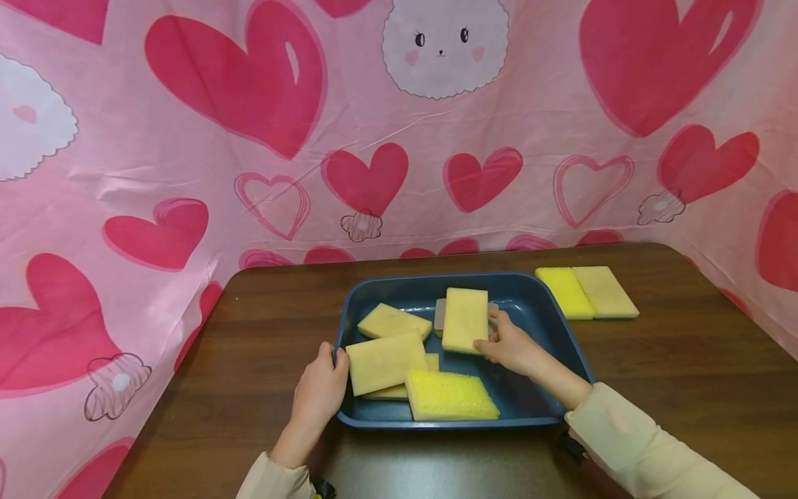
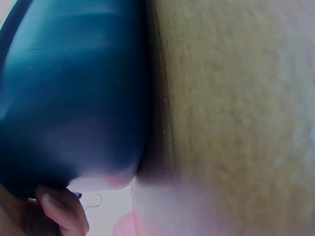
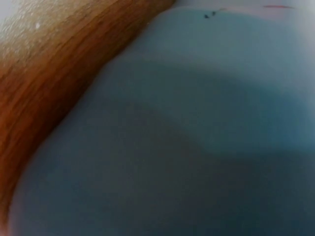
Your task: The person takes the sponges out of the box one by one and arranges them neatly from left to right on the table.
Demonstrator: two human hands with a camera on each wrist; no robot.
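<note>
My right hand (image 1: 514, 348) pinches a pale-yellow sponge (image 1: 465, 320) by its right edge, over the blue tray (image 1: 455, 425). Behind that sponge a greyish flat piece (image 1: 439, 315) peeks out, mostly hidden. At the tray's left side my left hand (image 1: 319, 388) grips the rim, thumb on top; the left wrist view has its curled fingers (image 2: 61, 209) at the tray wall (image 2: 78, 98). Inside the tray lie several sponges: a pale one (image 1: 394, 321) at the back, another (image 1: 385, 362) overlapping a lower one, and a bright-yellow one (image 1: 451, 396) in front. Only the tray's blurred outside (image 3: 162, 157) fills the right wrist view.
Right of the tray, on the brown wooden table (image 1: 262, 333), a bright-yellow sponge (image 1: 565, 293) and a pale sponge (image 1: 605, 292) lie edge to edge. A pink cloth (image 1: 349, 118) printed with hearts hangs behind and beside the table.
</note>
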